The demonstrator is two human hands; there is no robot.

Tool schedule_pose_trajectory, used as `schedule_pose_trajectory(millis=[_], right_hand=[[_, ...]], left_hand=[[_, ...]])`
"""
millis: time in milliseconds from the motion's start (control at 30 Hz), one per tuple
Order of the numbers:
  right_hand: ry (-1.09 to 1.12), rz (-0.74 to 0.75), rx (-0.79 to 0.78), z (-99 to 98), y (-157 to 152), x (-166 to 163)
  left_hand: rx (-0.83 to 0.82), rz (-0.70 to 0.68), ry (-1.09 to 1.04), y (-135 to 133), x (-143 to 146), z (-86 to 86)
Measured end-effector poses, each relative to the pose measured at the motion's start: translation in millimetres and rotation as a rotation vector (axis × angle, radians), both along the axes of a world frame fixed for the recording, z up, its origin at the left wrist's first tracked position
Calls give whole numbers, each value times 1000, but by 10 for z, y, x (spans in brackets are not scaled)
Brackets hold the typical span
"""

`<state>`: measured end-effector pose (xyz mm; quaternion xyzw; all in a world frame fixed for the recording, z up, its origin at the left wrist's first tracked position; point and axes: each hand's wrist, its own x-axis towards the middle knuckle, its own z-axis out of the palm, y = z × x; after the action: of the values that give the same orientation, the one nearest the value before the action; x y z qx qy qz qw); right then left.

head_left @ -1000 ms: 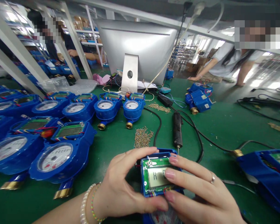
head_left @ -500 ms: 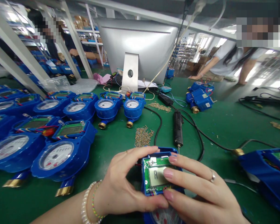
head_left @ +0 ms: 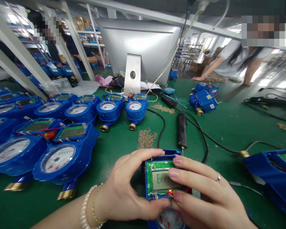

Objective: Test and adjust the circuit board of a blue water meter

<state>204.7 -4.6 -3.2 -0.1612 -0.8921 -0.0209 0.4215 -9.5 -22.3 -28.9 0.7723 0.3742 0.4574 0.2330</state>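
Note:
A blue water meter [head_left: 170, 219] stands at the bottom centre with its electronics box facing up. Inside the box is a green circuit board [head_left: 149, 175] with a small display [head_left: 159, 185], whose visible letters read "Err". A red light glows at the board's lower edge, by some thin coloured wires. My left hand [head_left: 126, 190] wraps round the box, its thumb along the near side and fingers at the far left corner. My right hand [head_left: 207, 190] grips from the right, fingertips lying over the board and display edge. Its thumb is hidden.
Rows of open blue meters [head_left: 54, 159] fill the left. Brass screws [head_left: 146, 140] lie in piles beyond my hands, beside a black electric screwdriver [head_left: 181, 130] with its cord. A monitor [head_left: 143, 41] stands behind. Another meter [head_left: 271, 178] is at right; co-workers are farther back.
The display has gone from a single "A"-like character to "Err", and a red light has come on. My right fingers have shifted slightly right; both hands keep hold of the meter.

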Motion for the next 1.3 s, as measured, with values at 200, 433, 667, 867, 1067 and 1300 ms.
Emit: schedule_pose_trajectory(millis=[200, 433, 667, 867, 1067, 1300], right_hand=[[-27, 21, 6, 7, 10, 15], [-55, 43, 19, 10, 21, 36], [-68, 87, 17, 21, 49, 52], [-66, 103, 18, 26, 49, 60], [-86, 80, 35, 34, 41, 66], [-105, 64, 32, 21, 33, 62]], left_hand=[[17, 7, 29, 10, 1, 40], [35, 8, 18, 33, -1, 44], [47, -14, -6, 40, -6, 44], [26, -41, -18, 33, -25, 60], [-9, -63, -40, 36, -48, 68], [-15, -61, -40, 59, -51, 83]])
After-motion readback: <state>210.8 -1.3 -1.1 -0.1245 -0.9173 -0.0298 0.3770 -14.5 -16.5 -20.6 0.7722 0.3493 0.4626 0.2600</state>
